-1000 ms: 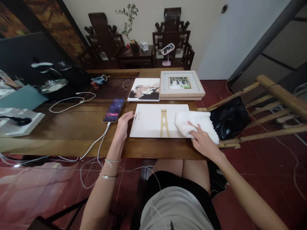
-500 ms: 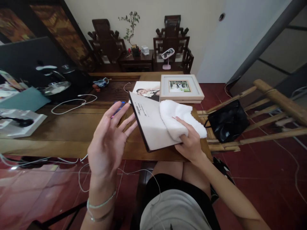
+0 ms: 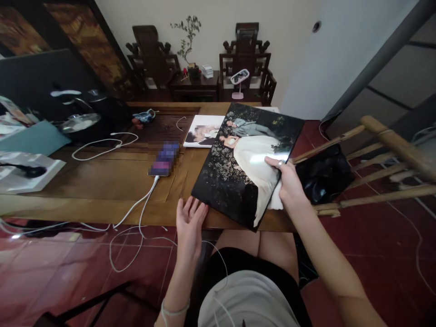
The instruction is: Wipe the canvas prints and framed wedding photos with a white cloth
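Note:
My right hand (image 3: 288,181) grips the right edge of a large glossy photo panel (image 3: 238,172), picture side up, showing a couple against a dark background. A white cloth (image 3: 275,201) is pinched under that same hand, behind the panel. The panel is tilted, its lower left edge near the table's front edge. My left hand (image 3: 190,222) is open, palm up, just below the panel's lower left corner, fingertips touching or nearly touching it. A second photo print (image 3: 200,131) lies flat on the table behind.
A phone (image 3: 164,159) with a white charging cable (image 3: 136,206) lies left of the panel on the wooden table (image 3: 102,181). A black bag (image 3: 323,175) rests on a bamboo chair (image 3: 391,150) to the right. Cookware, papers and cables crowd the far left. Carved chairs stand at the back wall.
The panel was lifted off the table by my right hand and flipped from its white back to the picture side. My left hand dropped from mid-air to the panel's lower corner.

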`<action>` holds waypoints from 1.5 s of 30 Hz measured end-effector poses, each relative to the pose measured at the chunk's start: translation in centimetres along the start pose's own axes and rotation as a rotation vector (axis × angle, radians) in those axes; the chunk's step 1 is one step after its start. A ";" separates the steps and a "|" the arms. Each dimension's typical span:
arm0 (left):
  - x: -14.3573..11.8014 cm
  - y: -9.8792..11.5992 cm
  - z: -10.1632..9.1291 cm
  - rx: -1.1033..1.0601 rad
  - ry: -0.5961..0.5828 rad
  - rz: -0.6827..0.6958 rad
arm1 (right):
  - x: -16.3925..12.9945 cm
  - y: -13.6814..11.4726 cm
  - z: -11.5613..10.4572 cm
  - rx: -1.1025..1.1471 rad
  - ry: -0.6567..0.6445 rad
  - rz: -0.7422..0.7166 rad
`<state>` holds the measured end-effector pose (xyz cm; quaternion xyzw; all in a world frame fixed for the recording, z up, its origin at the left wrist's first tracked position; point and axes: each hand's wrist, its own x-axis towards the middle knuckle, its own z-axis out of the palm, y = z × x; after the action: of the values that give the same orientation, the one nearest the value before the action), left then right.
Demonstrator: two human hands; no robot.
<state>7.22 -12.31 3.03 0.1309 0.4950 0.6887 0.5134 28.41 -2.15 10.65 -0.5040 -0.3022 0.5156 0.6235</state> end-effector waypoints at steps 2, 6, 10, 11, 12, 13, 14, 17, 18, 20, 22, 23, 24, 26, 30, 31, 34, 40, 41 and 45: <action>-1.0 -0.2 -0.3 -0.103 -0.168 -0.130 | 0.6 0.5 -0.1 0.049 -0.050 0.166; -1.8 -1.3 -1.1 -0.176 -0.324 -0.270 | 0.5 2.0 -0.2 0.033 -0.173 0.391; -2.2 -2.3 -1.9 -0.210 -0.215 -0.321 | 0.2 3.6 -0.5 0.003 -0.170 0.389; -2.3 -2.3 -2.0 -0.225 -0.197 -0.333 | 0.3 3.7 -0.8 0.008 -0.143 0.350; -2.4 -2.1 -2.1 -0.238 -0.181 -0.345 | 0.5 3.5 -1.1 0.009 -0.107 0.280; -2.5 -1.9 -2.2 -0.248 -0.165 -0.352 | 0.7 3.2 -1.6 -0.003 -0.064 0.170; -2.5 -1.6 -2.3 -0.257 -0.148 -0.349 | 1.0 2.7 -2.1 -0.040 -0.015 0.019; -2.1 -0.6 -2.4 -0.265 -0.083 -0.281 | 1.3 0.7 -4.3 -0.379 0.114 -0.533; -1.9 -0.4 -2.4 -0.260 -0.058 -0.250 | 1.2 0.2 -5.0 -0.558 0.114 -0.695; -1.5 -0.1 -2.6 -0.248 -0.020 -0.209 | 0.7 -0.1 -6.3 -0.937 -0.021 -0.948; -1.1 0.0 -2.8 -0.241 -0.013 -0.204 | 0.0 0.8 -6.9 -1.240 -0.261 -1.110; -0.9 0.1 -2.9 -0.240 -0.016 -0.208 | -0.4 1.7 -7.0 -1.344 -0.374 -1.160; -0.7 0.2 -3.0 -0.240 -0.015 -0.208 | -0.8 2.6 -7.0 -1.423 -0.459 -1.192; -0.5 0.5 -3.3 -0.236 0.007 -0.196 | -1.7 4.4 -6.6 -1.524 -0.557 -1.211; -0.5 1.2 -3.8 -0.233 0.029 -0.178 | -3.5 5.4 -5.5 -1.510 -0.581 -1.205; -0.5 1.4 -3.8 -0.237 0.026 -0.180 | -3.8 5.0 -5.3 -1.452 -0.558 -1.240; -0.6 1.8 -4.0 -0.246 0.042 -0.184 | -3.5 3.3 -4.5 -1.237 -0.500 -1.378; -0.6 2.2 -4.0 -0.229 0.085 -0.192 | 3.5 1.8 2.3 -1.265 -0.636 -1.354; -0.6 2.2 -4.0 -0.217 0.087 -0.190 | 5.1 1.9 4.1 -1.335 -0.687 -1.306; -0.4 2.1 -4.0 -0.179 0.084 -0.192 | 10.4 3.4 11.0 -1.692 -0.845 -1.149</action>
<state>3.41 -14.75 3.02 0.0078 0.4628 0.6826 0.5656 20.34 11.03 9.33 -0.3356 -0.9347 -0.0928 0.0710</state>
